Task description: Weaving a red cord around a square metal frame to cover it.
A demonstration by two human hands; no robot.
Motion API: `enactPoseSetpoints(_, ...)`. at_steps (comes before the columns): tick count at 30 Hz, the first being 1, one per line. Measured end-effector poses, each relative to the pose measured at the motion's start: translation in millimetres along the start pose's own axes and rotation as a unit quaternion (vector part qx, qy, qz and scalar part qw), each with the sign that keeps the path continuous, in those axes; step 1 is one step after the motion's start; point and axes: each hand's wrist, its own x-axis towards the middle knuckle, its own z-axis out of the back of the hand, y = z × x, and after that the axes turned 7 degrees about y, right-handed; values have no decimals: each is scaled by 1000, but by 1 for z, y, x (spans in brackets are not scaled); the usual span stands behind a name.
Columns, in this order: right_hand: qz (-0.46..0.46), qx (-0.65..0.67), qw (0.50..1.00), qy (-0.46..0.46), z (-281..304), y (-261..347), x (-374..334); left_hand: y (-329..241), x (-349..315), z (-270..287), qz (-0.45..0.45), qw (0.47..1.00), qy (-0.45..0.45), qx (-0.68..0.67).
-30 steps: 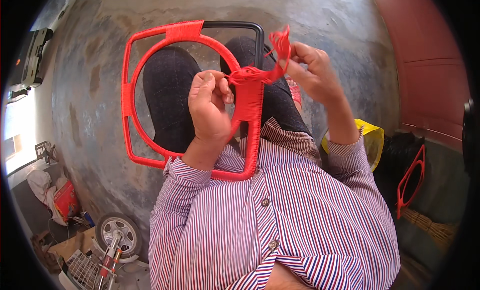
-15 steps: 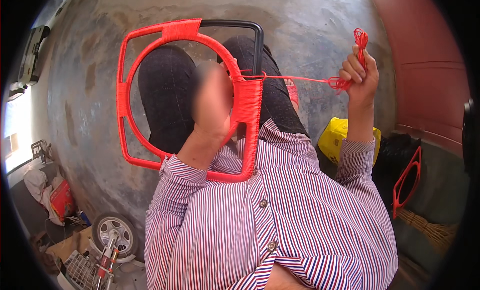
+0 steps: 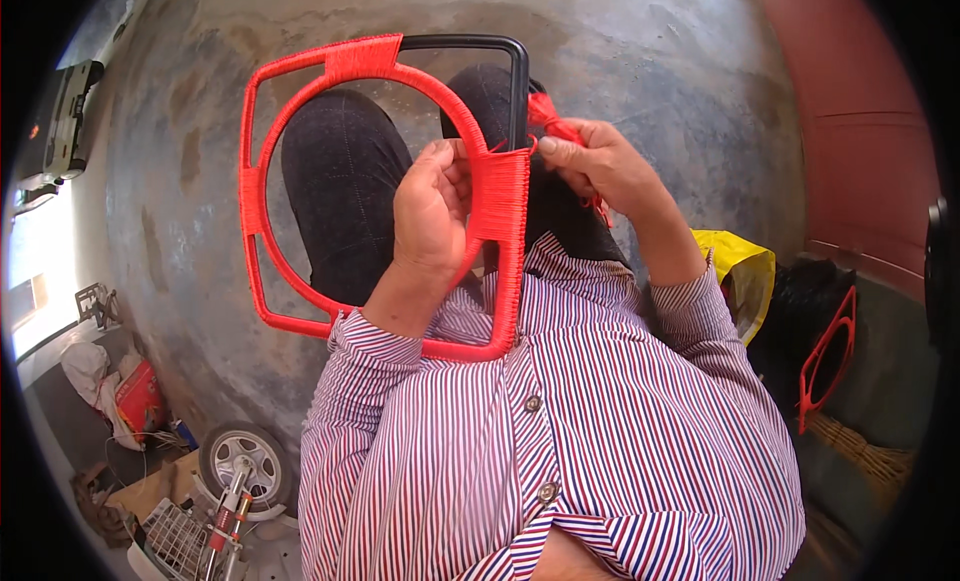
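Across my lap rests a square frame with a round ring inside it, wound in red cord (image 3: 498,203). Its upper right corner is a bare black tube (image 3: 519,86). My left hand (image 3: 430,216) reaches through the ring; its curled fingers grip the ring's right side, with the fingertips partly hidden behind it. Just right of the frame, my right hand (image 3: 605,171) is closed round a bundle of red cord (image 3: 545,113), close to where the winding meets the bare tube. The bundle is blurred, and some loose strands hang below that hand.
To my right are a yellow bag (image 3: 745,266), a black plastic bag (image 3: 785,296), another red frame (image 3: 843,331) and a straw broom (image 3: 862,453). A small wheel (image 3: 262,481) and a wire basket (image 3: 178,541) stand at lower left. A dark red door (image 3: 870,131) is at upper right.
My right hand has come from far out on the right in to the frame, bringing the cord bundle. The taut cord between them no longer shows. My left hand stays at the ring.
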Motion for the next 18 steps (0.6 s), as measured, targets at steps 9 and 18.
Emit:
enactPoseSetpoints(9, 44, 44, 995, -73, -1, 7, -3, 1, 1, -1, -4, 999, -7, -40)
enactPoseSetpoints(18, 46, 58, 994, -79, -2, 2, -11, -1, -1, -1, 0, 998, 7, -70)
